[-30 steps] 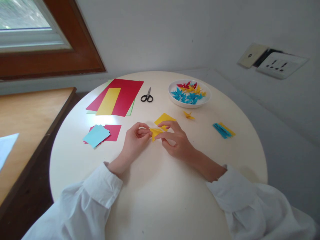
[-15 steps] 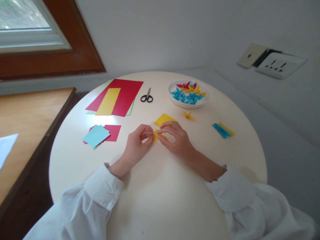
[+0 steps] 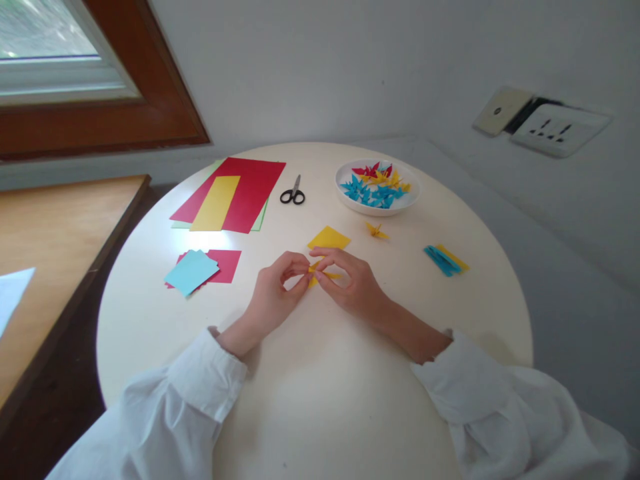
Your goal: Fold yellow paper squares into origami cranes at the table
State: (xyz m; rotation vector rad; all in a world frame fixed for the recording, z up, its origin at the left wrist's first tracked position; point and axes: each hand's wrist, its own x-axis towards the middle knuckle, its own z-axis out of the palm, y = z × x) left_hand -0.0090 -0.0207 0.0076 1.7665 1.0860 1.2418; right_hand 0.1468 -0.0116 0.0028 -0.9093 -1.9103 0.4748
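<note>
Between my fingertips is a small folded yellow paper (image 3: 330,275), partly hidden by them; it looks like an origami crane in the making. My left hand (image 3: 281,285) pinches its left side with thumb and fingers. From the right, my right hand (image 3: 353,280) pinches the same piece near its middle, thumb below and forefinger above. Just beyond my fingers lies a flat yellow paper square (image 3: 329,237). A finished yellow paper crane (image 3: 377,231) rests on the table a little farther right.
A white dish (image 3: 377,212) holds red, yellow and blue cranes. Black-handled scissors (image 3: 293,193) lie beside large red sheets (image 3: 260,190) with a yellow strip (image 3: 215,203). Blue squares (image 3: 193,272) overlap red ones at left. Folded blue and yellow strips (image 3: 444,260) lie at right on the round table (image 3: 320,400).
My right fingers have shifted slightly left and closer to my left fingertips on the yellow paper. The folded piece now shows a narrow point toward the right. Other things stay put.
</note>
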